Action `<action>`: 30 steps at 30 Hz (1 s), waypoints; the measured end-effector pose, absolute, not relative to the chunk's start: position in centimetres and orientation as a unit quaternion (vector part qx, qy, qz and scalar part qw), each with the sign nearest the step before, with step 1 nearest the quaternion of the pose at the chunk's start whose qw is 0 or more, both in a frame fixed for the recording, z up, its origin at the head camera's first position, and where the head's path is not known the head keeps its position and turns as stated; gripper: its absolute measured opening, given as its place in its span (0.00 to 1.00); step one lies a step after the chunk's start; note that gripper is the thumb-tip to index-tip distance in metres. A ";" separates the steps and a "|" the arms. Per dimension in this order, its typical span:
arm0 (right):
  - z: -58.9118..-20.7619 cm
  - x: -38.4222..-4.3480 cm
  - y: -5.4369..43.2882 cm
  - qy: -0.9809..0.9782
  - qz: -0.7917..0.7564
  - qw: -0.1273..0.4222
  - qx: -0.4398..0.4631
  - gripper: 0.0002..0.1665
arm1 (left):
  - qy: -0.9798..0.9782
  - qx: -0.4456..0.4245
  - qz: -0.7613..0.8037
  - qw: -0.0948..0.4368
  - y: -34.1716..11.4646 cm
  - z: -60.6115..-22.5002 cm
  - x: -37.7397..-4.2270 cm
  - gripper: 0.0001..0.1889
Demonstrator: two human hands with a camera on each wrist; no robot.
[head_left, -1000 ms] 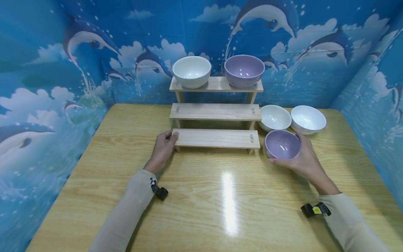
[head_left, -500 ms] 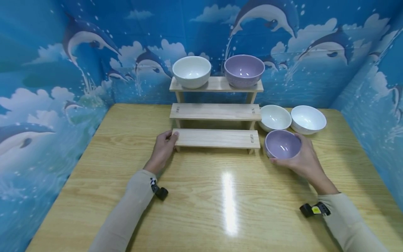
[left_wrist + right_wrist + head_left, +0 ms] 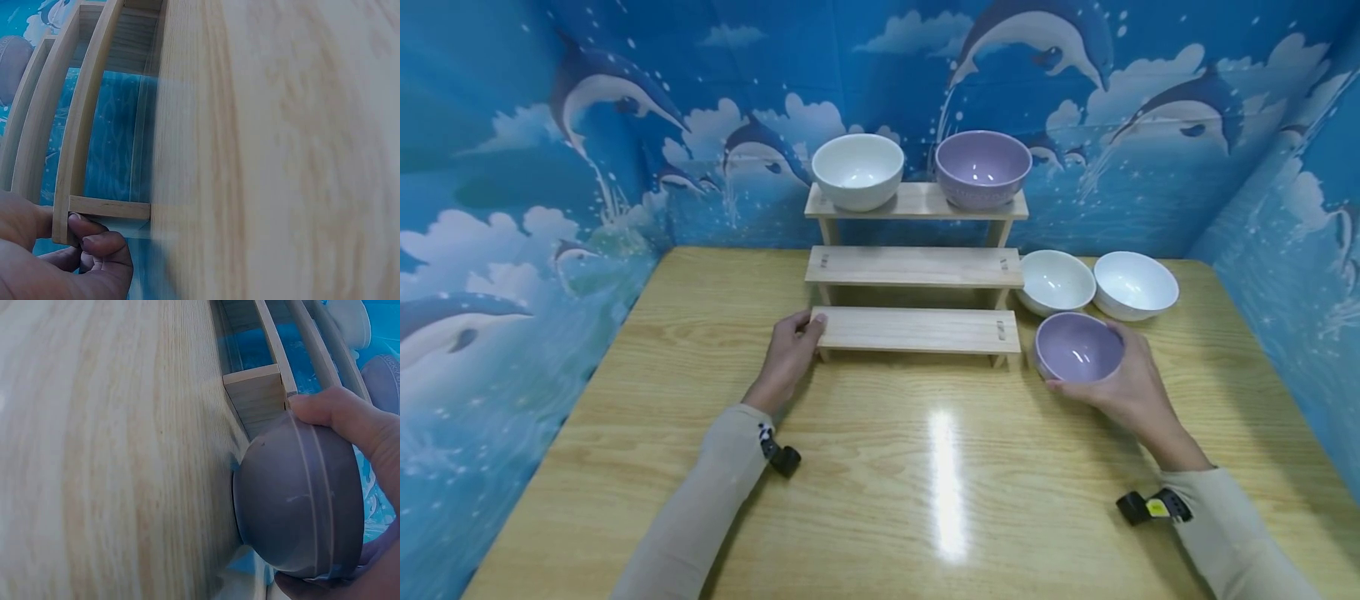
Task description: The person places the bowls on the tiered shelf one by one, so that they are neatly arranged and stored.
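My right hand grips a small purple bowl by its rim, thumb at the near side and fingers at the far right. The right wrist view shows this purple bowl upright, its base at or close to the tabletop; whether it touches I cannot tell. At the left end of a three-tier wooden stand, my left hand pinches the lowest shelf, thumb on top. In the left wrist view, curled fingers lie under that shelf's end. A white bowl and a larger purple bowl stand on the top shelf.
Two white bowls, a left one and a right one, stand side by side right of the stand, just behind the held bowl. Blue dolphin-print cloth encloses the wooden table at the back and both sides.
My right hand has shifted the small purple bowl slightly to the right and toward me, away from the stand. My left hand stays at the lowest shelf.
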State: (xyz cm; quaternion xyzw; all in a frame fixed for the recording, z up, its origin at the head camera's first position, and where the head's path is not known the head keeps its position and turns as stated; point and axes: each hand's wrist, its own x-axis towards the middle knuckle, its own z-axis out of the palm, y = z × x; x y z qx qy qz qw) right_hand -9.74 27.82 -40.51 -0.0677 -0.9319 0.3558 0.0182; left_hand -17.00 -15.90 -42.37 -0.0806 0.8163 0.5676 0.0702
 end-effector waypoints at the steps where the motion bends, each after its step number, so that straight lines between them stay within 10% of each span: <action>1: -40.5 -9.7 27.8 -0.931 0.358 0.019 -0.068 0.79 | 0.817 -0.081 0.567 0.071 -15.9 -42.4 -17.0 0.32; 30: -37.7 -8.0 26.7 -0.922 0.382 0.051 -0.039 0.78 | 0.819 -0.083 0.562 0.073 -15.7 -42.4 -17.1 0.31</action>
